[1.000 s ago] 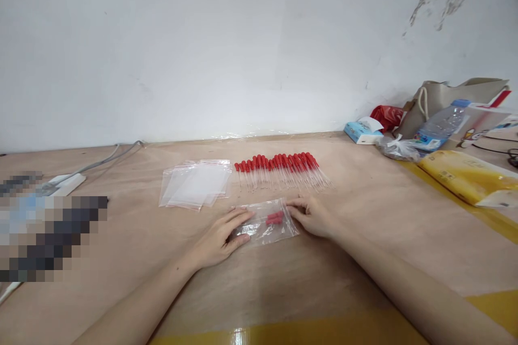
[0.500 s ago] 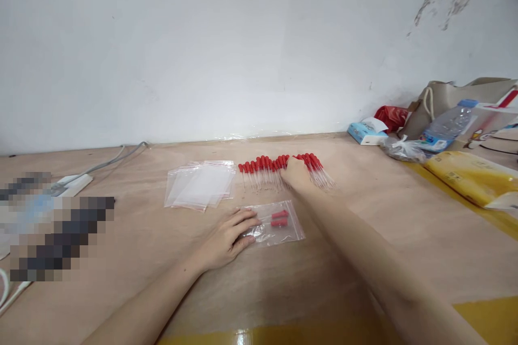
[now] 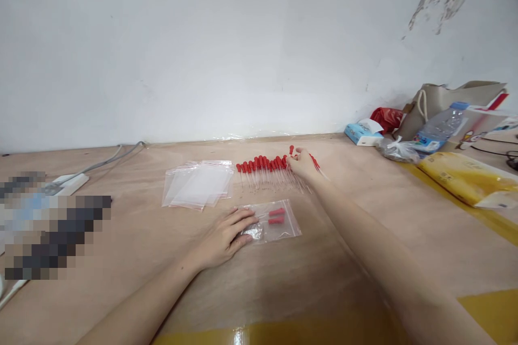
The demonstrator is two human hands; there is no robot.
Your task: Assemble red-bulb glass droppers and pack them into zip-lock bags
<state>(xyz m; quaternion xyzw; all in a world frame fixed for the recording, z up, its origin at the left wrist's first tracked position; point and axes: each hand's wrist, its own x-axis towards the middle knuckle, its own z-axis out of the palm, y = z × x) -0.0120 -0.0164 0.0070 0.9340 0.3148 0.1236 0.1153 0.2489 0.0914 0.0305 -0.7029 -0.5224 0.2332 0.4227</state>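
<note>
Two red-bulbed droppers [image 3: 276, 220] are seen through a clear zip-lock bag [image 3: 290, 230] just below the centre of the frame. Its left end is covered by the left hand [image 3: 229, 234], laid flat with fingers spread, clamped on nothing. Well apart from it, by the right hand [image 3: 301, 163] right of centre, one raised dropper [image 3: 291, 150] seems to be pinched at the fingertips. Because the row of droppers [image 3: 261, 163] is packed closely, neighbours could be dragged askew; thin stems could also be bent by careless handling. Whether the bag's seal is parted cannot be told. At centre left, flat zip-lock bags [image 3: 196, 183] are fanned in a pile. At right, a white tissue [image 3: 371, 125] is held by a blue tissue box [image 3: 360, 133]
</note>
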